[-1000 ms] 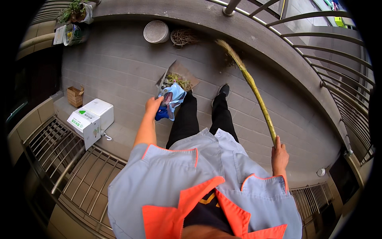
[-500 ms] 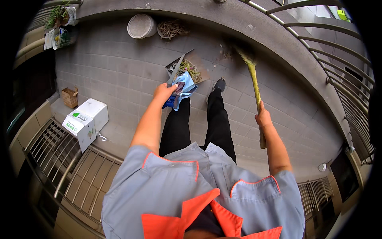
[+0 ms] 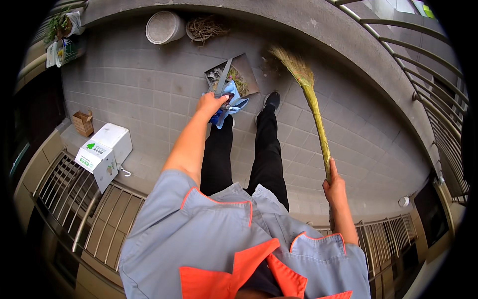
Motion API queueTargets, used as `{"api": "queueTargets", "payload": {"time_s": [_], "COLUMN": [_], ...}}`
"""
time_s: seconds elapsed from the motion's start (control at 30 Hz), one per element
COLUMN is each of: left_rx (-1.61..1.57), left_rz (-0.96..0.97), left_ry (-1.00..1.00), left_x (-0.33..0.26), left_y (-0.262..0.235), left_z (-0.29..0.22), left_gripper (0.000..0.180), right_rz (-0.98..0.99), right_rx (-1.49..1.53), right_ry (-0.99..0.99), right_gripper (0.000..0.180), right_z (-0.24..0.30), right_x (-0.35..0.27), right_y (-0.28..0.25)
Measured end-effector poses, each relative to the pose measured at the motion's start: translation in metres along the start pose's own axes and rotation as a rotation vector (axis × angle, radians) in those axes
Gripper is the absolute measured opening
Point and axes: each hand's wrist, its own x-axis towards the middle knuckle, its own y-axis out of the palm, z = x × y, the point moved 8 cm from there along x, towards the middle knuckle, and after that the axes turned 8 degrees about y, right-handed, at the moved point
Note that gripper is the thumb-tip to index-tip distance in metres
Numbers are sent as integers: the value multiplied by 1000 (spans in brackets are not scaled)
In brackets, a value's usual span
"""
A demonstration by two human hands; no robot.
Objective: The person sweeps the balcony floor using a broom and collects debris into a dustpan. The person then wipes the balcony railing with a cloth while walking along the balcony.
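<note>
My left hand (image 3: 211, 103) is closed around the handle of a metal dustpan (image 3: 248, 71), with a light-blue plastic bag (image 3: 234, 101) bunched at the grip. Dry leaves and plant scraps (image 3: 238, 79) lie in the pan, which sits on the tiles ahead of my feet. In my right hand (image 3: 335, 191) is the yellow-green stick of a straw broom (image 3: 309, 94). Its bristles fan out to the right of the pan, apart from it. Some dark loose dirt (image 3: 269, 66) is on the floor between the pan and the bristles.
A white bucket (image 3: 164, 27) and a pot of dry stems (image 3: 205, 29) stand by the far curved wall (image 3: 318, 27). To the left are a white box (image 3: 110, 142) and a small brown carton (image 3: 82, 123). Metal railings (image 3: 438, 84) run along the right.
My right hand has drawn back toward me, pulling the broom from the foot of the wall. The bristles have swung left toward the dustpan. My left hand keeps hold of the pan.
</note>
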Motion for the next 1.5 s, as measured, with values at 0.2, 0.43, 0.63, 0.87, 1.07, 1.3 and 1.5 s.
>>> {"api": "queueTargets", "payload": {"time_s": [0.2, 0.43, 0.63, 0.87, 1.07, 1.3, 1.5], "left_rx": [-10, 31, 66, 93, 159, 111, 136], "left_rz": [-2, 28, -16, 105, 15, 74, 89], "left_ry": [1, -20, 24, -29, -17, -34, -23], "left_x": [7, 10, 26, 29, 31, 25, 28], "left_y": [-7, -20, -31, -27, -30, -35, -26], "left_z": [-9, -9, -19, -43, -24, -28, -38], "left_gripper": [62, 64, 67, 62, 60, 61, 63], "right_rz": [-125, 100, 17, 248, 240, 272, 614], "right_rx": [-130, -48, 155, 293, 257, 590, 1028], "right_ry": [68, -54, 4, 198, 21, 341, 343], "right_gripper": [80, 82, 77, 77, 75, 74, 73], "right_z": [1, 5, -5, 26, 25, 38, 89], "right_x": [81, 39, 12, 41, -6, -15, -12], "right_y": [-6, -1, 5, 52, 50, 58, 119]}}
